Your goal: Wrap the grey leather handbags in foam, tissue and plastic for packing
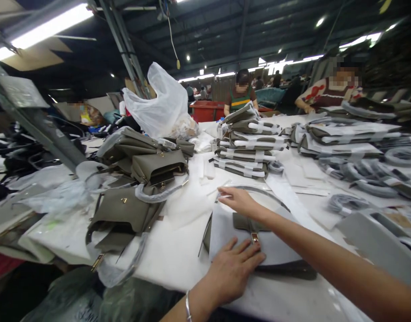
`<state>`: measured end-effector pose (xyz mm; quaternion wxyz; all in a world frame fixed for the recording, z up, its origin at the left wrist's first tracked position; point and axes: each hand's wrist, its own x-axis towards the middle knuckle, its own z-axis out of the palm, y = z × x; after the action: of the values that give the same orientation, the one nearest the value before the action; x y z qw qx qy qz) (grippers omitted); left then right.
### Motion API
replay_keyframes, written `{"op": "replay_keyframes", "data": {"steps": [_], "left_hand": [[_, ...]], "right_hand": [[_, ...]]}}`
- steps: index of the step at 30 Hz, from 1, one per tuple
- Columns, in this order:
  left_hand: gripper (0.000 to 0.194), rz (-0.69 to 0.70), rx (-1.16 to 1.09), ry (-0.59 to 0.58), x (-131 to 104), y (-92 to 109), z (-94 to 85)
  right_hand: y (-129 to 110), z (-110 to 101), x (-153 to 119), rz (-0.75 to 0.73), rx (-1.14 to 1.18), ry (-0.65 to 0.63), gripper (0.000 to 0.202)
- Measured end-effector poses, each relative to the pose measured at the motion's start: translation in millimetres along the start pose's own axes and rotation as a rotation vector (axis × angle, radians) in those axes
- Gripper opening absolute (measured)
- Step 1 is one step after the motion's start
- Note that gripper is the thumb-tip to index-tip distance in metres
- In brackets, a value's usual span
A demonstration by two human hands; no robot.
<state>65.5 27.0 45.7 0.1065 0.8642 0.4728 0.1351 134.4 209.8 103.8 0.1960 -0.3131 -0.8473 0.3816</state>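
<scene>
A dark olive handbag [208, 239] lies in front of me on the white-covered table, with a white sheet [222, 228] over much of its front. Its flap tab [242, 222] and gold-coloured clasp [254, 237] show on top of the sheet. My left hand [234, 266], a silver bangle at its wrist, rests flat and open on the bag beside the clasp. Farther off, my right hand [237, 201] reaches across to the bag's far edge, near the wrapped handle [271, 194]. Its fingers are stretched out and apart, and I see nothing held in them.
Several similar open handbags [120, 208] lie to the left. Stacked bags with white wrapping [246, 152] stand beyond my hands. Wrapped coils [373, 176] and a grey box [376, 237] are at right. A clear plastic bag [158, 103] stands behind; co-workers [241, 96] are across the table.
</scene>
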Motion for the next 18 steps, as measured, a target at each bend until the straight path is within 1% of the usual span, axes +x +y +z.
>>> {"op": "replay_keyframes", "data": {"steps": [2,4,6,8,9,11,13,16,18], "left_hand": [[0.047,-0.002,-0.027,0.011,-0.8,-0.6,2.6],[0.048,-0.007,-0.051,0.025,-1.3,-2.3,5.4],[0.049,-0.013,-0.065,0.035,-1.8,-4.3,7.5],[0.049,-0.008,-0.072,0.037,-2.4,-5.8,8.1],[0.048,-0.002,-0.071,0.037,-2.6,-6.1,7.8],[0.047,0.004,-0.067,0.042,-3.0,-6.1,6.7],[0.046,-0.006,-0.057,0.051,-2.9,-6.2,6.5],[0.047,-0.016,-0.026,0.052,-1.9,-8.1,10.1],[0.05,-0.003,0.009,0.054,-1.3,-9.9,14.4]], "right_hand": [[-9.5,33.2,39.2,0.074,0.008,0.008,0.043],[-13.5,60.2,65.6,0.143,0.008,0.015,0.048],[-13.8,75.2,79.0,0.196,0.021,0.024,0.043],[-11.5,76.4,81.9,0.241,0.062,0.025,0.035],[-9.6,72.1,80.7,0.262,0.096,0.021,0.034],[-5.2,54.7,75.3,0.296,0.186,-0.002,0.041],[-0.6,28.8,68.6,0.308,0.29,-0.04,0.046],[6.3,-14.5,59.3,0.298,0.409,-0.078,0.04],[11.4,-35.7,51.6,0.291,0.443,-0.062,0.037]]}}
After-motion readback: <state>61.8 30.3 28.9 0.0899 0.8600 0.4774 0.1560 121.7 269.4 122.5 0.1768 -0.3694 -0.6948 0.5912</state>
